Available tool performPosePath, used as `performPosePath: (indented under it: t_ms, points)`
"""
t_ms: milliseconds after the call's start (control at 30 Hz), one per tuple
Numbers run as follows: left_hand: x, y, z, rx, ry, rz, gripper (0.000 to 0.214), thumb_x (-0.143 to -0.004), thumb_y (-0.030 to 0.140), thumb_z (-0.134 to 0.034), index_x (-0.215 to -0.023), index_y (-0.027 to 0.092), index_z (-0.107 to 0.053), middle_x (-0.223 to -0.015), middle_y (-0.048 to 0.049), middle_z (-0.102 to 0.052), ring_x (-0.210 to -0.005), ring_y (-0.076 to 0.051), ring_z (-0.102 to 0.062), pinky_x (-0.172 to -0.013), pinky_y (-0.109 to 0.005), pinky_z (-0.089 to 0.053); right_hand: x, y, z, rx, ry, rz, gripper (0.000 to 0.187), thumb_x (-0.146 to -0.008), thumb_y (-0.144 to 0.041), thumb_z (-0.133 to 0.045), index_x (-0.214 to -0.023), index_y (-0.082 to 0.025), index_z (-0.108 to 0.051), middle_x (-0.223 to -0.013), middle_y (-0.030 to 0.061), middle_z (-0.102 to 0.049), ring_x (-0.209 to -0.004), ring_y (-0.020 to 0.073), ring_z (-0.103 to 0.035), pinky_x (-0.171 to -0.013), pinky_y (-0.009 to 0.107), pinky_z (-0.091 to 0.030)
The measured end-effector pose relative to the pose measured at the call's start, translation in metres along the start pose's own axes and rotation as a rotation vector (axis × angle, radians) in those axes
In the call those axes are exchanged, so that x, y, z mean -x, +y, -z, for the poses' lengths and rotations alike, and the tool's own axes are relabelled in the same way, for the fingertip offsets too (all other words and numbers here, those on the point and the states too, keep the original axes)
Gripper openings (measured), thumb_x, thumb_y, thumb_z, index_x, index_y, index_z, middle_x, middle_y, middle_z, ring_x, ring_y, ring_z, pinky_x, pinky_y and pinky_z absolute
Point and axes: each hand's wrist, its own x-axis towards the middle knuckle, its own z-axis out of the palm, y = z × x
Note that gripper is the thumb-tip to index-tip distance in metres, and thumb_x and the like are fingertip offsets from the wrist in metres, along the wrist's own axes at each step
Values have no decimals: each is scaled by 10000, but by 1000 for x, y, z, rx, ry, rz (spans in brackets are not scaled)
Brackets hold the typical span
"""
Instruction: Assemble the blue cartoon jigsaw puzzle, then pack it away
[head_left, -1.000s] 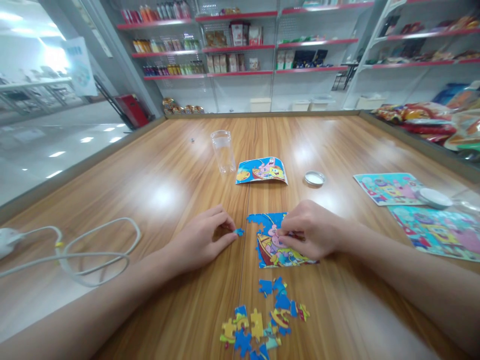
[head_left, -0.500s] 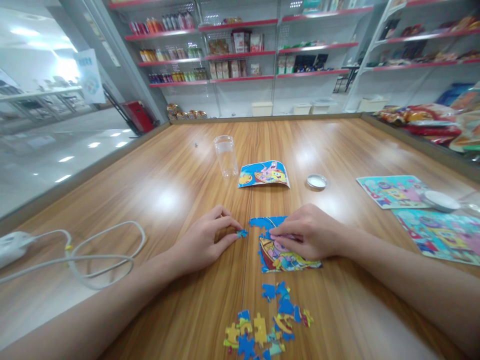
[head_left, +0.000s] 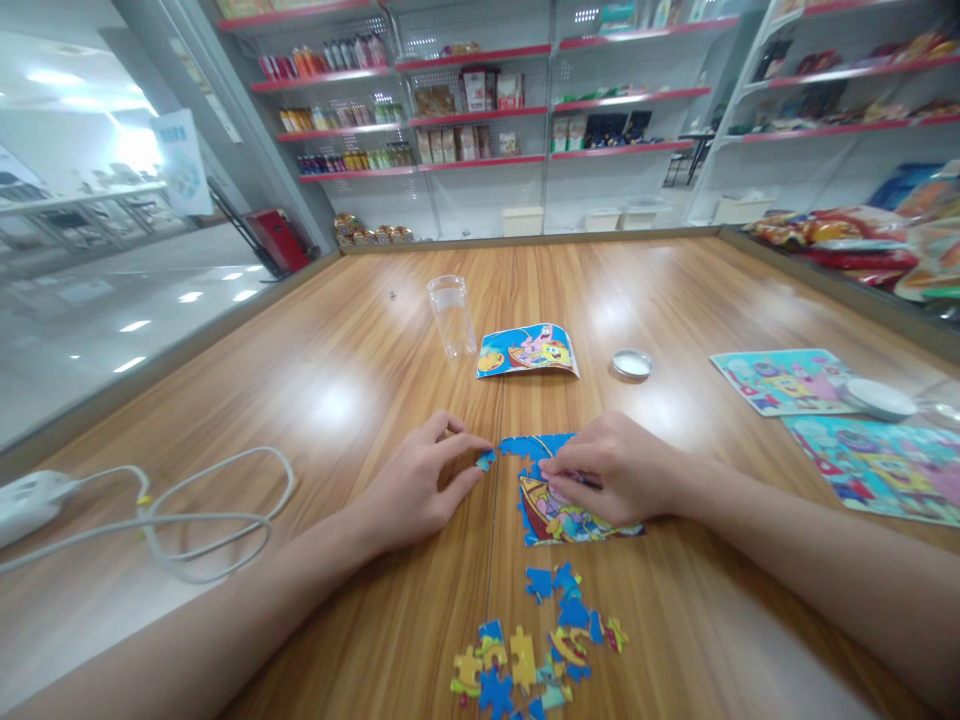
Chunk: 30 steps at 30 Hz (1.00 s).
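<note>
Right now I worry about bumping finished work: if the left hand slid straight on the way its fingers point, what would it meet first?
Probably the puzzle, at its upper left edge. The left hand pinches a blue piece aimed right at it, a small gap away.

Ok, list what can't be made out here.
Head view:
- Part-built puzzle: upper right hidden under the right hand.
- Loose pieces: nearest ones cut off by the bottom edge.
- Shelf goods: labels too small.
- Blue piece in left hand: print too small.
</note>
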Motion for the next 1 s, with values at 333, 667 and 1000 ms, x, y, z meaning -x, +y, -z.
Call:
performPosePath:
  t_ms: [333,667,1000]
  points:
    - [-3,-5,-4,62,40,83,176,-914,273,-629,-1075,202,-634,-1051,-61,-593,-949,-196,-600,-857,-379,-522,-2,-3,0,-35,-13,13,227,-907,-255,-544,-769,-172,-705,-575,2,-632,-487,100,-501,-513,268,-264]
    - [-7,-3,-8,24,55,76,174,-924,302,-628,-1067,206,-649,-1051,-64,-605,-976,-208,-605,-897,-402,-509,-4,-5,0,-37,-25,1,232,-901,-256,-544,-768,-169,-713,-547,3,-607,-488,104,-501,-511,261,-275]
    - [-3,0,0,59,-42,-49,216,-919,212,-593,-1105,270,-688,-1132,-67,-532,-1063,-213,-570,-947,-409,-494,-3,-5,1,-56,-45,-14,237,-911,-272,-540,-788,-174,-716,-558,-1,-613,-497,104,-504,-522,265,-279]
